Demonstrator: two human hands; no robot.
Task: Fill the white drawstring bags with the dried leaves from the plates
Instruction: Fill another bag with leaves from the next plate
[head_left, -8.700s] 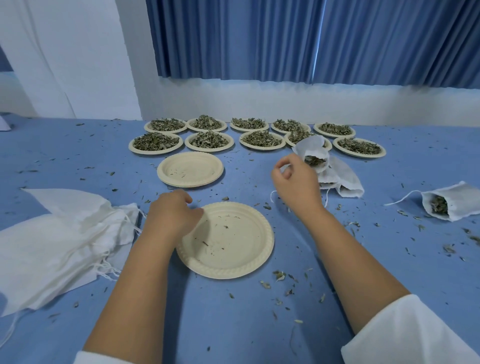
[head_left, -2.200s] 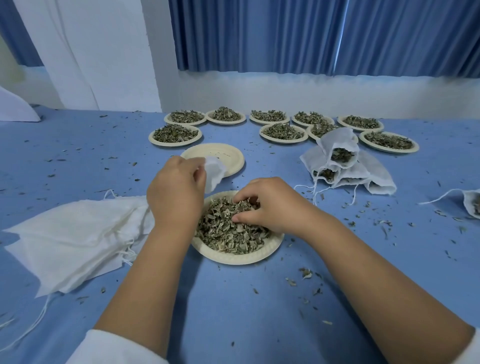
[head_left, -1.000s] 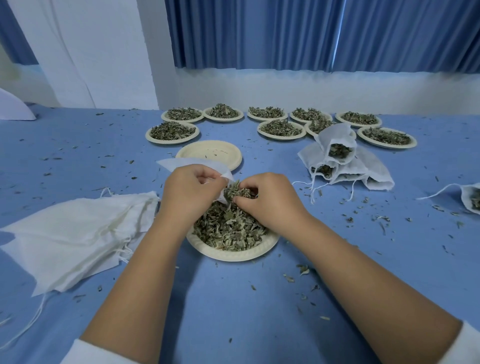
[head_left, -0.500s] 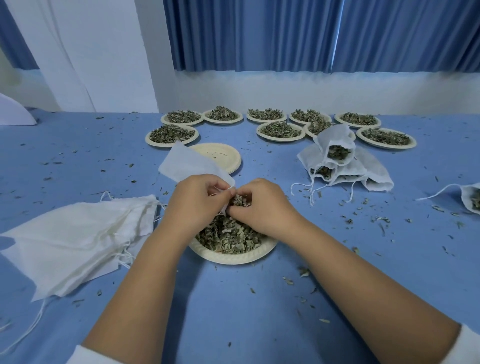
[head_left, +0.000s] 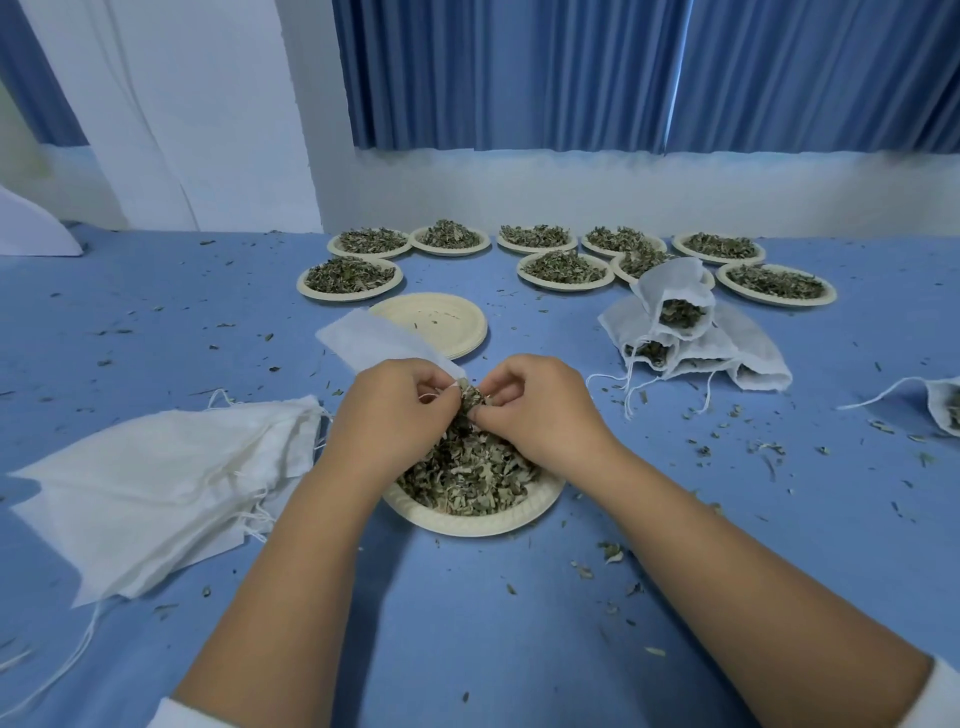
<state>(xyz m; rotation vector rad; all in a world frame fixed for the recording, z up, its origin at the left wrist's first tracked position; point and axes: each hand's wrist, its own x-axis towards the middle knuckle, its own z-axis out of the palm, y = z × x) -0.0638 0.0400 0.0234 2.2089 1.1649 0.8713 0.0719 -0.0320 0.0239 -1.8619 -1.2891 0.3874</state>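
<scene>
Drawstring bag (head_left: 374, 340) trails away up-left from its mouth, which the left hand (head_left: 389, 415) pinches above the plate (head_left: 467, 522). Just beside it, the right hand (head_left: 540, 410) clamps a pinch of dried leaves (head_left: 470, 410), which looks set to go leftward into that mouth.

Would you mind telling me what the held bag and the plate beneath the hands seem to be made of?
The bag looks like thin, matte white cloth, perhaps cotton: it folds softly. The plate looks like moulded paper pulp: matte beige, with a faintly ribbed rim.
</scene>
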